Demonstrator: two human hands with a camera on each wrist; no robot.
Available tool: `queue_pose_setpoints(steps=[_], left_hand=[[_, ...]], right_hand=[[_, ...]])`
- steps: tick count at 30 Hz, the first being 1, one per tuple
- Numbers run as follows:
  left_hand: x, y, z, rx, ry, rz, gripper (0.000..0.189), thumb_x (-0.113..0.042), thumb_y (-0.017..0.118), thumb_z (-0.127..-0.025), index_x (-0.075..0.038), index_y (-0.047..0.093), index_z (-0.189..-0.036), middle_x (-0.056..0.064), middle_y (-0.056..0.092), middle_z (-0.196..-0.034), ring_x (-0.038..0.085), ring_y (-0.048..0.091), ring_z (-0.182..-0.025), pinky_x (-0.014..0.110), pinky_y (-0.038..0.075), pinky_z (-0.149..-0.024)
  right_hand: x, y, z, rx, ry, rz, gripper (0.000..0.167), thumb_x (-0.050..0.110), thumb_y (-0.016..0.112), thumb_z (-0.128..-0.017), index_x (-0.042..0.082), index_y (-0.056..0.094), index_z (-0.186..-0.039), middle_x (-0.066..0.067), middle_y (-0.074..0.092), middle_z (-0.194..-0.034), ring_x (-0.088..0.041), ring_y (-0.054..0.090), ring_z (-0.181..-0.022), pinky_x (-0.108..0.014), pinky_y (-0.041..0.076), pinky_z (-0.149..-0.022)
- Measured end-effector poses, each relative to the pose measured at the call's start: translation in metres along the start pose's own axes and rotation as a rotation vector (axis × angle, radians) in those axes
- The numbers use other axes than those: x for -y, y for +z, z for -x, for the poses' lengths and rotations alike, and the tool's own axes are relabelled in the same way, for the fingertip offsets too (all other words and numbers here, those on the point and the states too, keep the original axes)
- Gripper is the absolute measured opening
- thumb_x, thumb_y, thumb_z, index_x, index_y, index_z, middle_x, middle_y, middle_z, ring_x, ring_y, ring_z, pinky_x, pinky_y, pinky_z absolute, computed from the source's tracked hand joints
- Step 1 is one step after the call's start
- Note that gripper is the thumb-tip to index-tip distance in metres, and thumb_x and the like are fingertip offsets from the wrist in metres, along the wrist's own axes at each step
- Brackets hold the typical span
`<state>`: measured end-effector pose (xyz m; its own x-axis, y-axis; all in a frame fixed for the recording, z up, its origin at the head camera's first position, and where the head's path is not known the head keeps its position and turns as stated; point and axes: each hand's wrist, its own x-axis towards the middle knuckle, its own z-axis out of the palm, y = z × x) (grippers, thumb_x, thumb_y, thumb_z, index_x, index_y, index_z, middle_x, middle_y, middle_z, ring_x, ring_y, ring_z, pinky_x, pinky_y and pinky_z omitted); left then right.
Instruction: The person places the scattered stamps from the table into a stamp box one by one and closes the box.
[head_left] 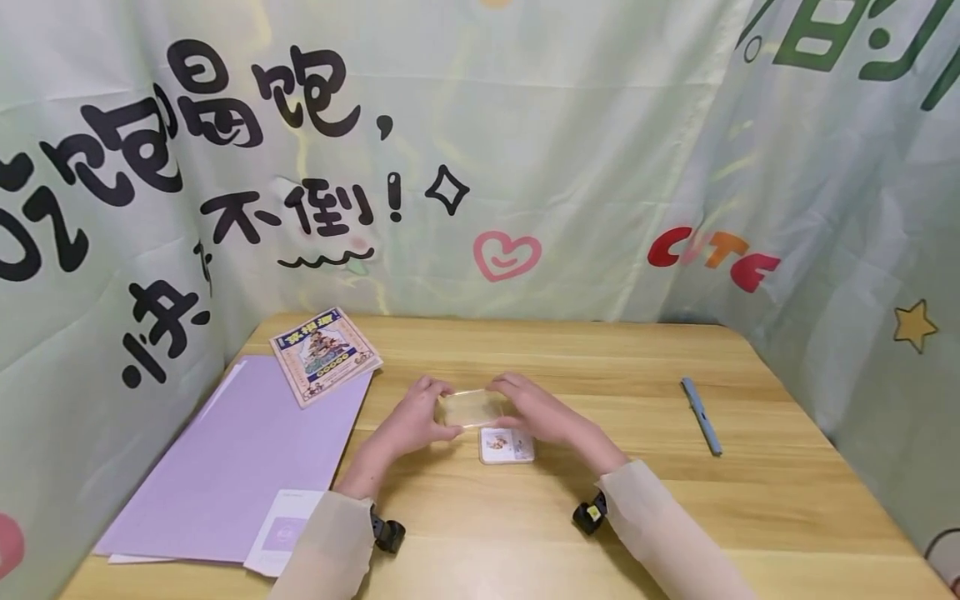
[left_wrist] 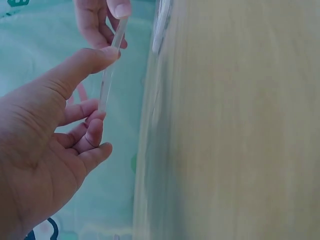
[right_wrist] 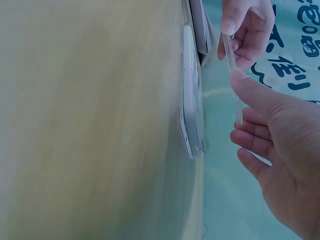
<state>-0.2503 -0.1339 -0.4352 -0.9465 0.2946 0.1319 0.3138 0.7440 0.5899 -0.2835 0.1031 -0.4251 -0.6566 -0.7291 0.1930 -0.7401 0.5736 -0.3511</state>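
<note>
1. Holding a thin transparent panel (head_left: 471, 409) between them, two bare hands meet above the middle of a wooden table (head_left: 465, 533); both wrist views show the panel raised off the wood.
2. Left hand (head_left: 422, 415): partly open, thumb on the panel's near edge and bent fingers at its far edge, gripping the left end.
3. Right hand (head_left: 542, 410): much the same shape, thumb and fingers pinching the right end.
4. Just on the person's side of the panel, near the right thumb, a small rounded case (head_left: 507, 447) lies flat on the table. Inside its see-through rim is a white card with a printed picture, too small to make out.
5. To the right, bare wood stretches from the right hand to a blue pen (head_left: 701, 417), slanted near the right edge.
6. To the left, a large purple folder (head_left: 232, 467) fills that side. A printed booklet (head_left: 326, 354) overlaps its far corner; a white card with a purple square (head_left: 283, 527) lies by its near corner, partly behind the left sleeve (head_left: 326, 550).
7. Beyond the back edge hangs a pale green cloth (head_left: 585, 167) with black lettering.
</note>
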Motion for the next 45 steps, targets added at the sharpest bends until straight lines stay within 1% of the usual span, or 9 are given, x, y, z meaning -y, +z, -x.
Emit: queue_pose_setpoints(steps=[2,4,12,15,20,26,31,39,45], left_hand=[[-0.003,0.001,0.001,0.019,0.02,0.006,0.064,-0.028,0.084,-0.075,-0.003,0.057,-0.127,0.012,0.054,-0.118,0.02,0.054,-0.094,0.037,0.053,-0.086],[-0.006,0.003,0.002,0.035,0.04,0.006,0.064,-0.028,0.084,-0.075,-0.003,0.057,-0.127,0.012,0.054,-0.119,0.02,0.055,-0.096,0.037,0.053,-0.088],[-0.017,0.009,0.002,0.051,0.128,0.025,0.062,-0.024,0.086,-0.071,0.0,0.058,-0.12,0.013,0.055,-0.117,0.028,0.055,-0.106,0.045,0.051,-0.098],[-0.019,0.012,0.002,0.07,0.146,0.028,0.062,-0.025,0.086,-0.071,0.001,0.058,-0.119,0.013,0.055,-0.116,0.028,0.055,-0.107,0.045,0.051,-0.098],[-0.023,0.015,0.002,0.099,0.148,0.003,0.06,-0.029,0.086,-0.072,-0.001,0.058,-0.119,0.012,0.055,-0.116,0.024,0.055,-0.105,0.042,0.052,-0.095],[-0.026,0.019,0.001,0.136,0.141,0.003,0.063,-0.028,0.086,-0.072,0.0,0.058,-0.121,0.012,0.056,-0.117,0.023,0.055,-0.105,0.042,0.052,-0.097],[-0.028,0.023,-0.001,0.148,0.154,-0.012,0.063,-0.029,0.086,-0.072,0.0,0.059,-0.121,0.012,0.057,-0.117,0.023,0.055,-0.106,0.041,0.052,-0.097],[-0.029,0.026,-0.002,0.178,0.137,-0.025,0.065,-0.031,0.087,-0.071,-0.001,0.059,-0.121,0.011,0.058,-0.118,0.022,0.055,-0.106,0.04,0.052,-0.097],[-0.028,0.028,-0.003,0.187,0.142,-0.034,0.066,-0.032,0.087,-0.071,-0.001,0.059,-0.121,0.01,0.057,-0.117,0.02,0.055,-0.106,0.038,0.052,-0.097]], right_hand=[[0.001,-0.002,0.007,-0.007,0.01,-0.007,0.058,0.024,0.071,-0.087,-0.003,0.052,-0.135,-0.016,0.056,-0.134,-0.03,0.054,-0.126,-0.043,0.045,-0.109],[0.003,-0.003,0.013,-0.014,0.014,-0.01,0.058,0.024,0.072,-0.087,-0.004,0.051,-0.134,-0.017,0.056,-0.133,-0.03,0.054,-0.125,-0.043,0.045,-0.109],[0.006,-0.006,0.033,-0.037,0.025,-0.011,0.055,0.021,0.073,-0.086,-0.005,0.053,-0.13,-0.015,0.057,-0.126,-0.028,0.057,-0.118,-0.043,0.049,-0.104],[0.006,-0.007,0.039,-0.041,0.021,-0.012,0.053,0.02,0.074,-0.086,-0.005,0.053,-0.128,-0.014,0.057,-0.124,-0.027,0.057,-0.116,-0.042,0.05,-0.102],[0.003,-0.006,0.047,-0.039,0.028,-0.018,0.053,0.022,0.074,-0.086,-0.003,0.054,-0.127,-0.013,0.057,-0.123,-0.026,0.058,-0.114,-0.042,0.052,-0.1],[0.001,-0.005,0.053,-0.017,0.053,-0.036,0.052,0.024,0.074,-0.086,-0.003,0.054,-0.126,-0.013,0.057,-0.123,-0.026,0.058,-0.115,-0.043,0.051,-0.1],[0.001,-0.007,0.057,-0.003,0.073,-0.054,0.053,0.023,0.076,-0.085,-0.003,0.054,-0.126,-0.014,0.058,-0.123,-0.027,0.058,-0.116,-0.044,0.051,-0.099],[0.001,-0.006,0.058,0.038,0.122,-0.076,0.055,0.025,0.077,-0.083,-0.001,0.054,-0.126,-0.012,0.058,-0.123,-0.024,0.057,-0.115,-0.042,0.051,-0.1],[0.0,-0.006,0.058,0.04,0.12,-0.077,0.056,0.028,0.078,-0.082,-0.002,0.055,-0.124,-0.012,0.058,-0.12,-0.022,0.056,-0.111,-0.04,0.052,-0.096]])
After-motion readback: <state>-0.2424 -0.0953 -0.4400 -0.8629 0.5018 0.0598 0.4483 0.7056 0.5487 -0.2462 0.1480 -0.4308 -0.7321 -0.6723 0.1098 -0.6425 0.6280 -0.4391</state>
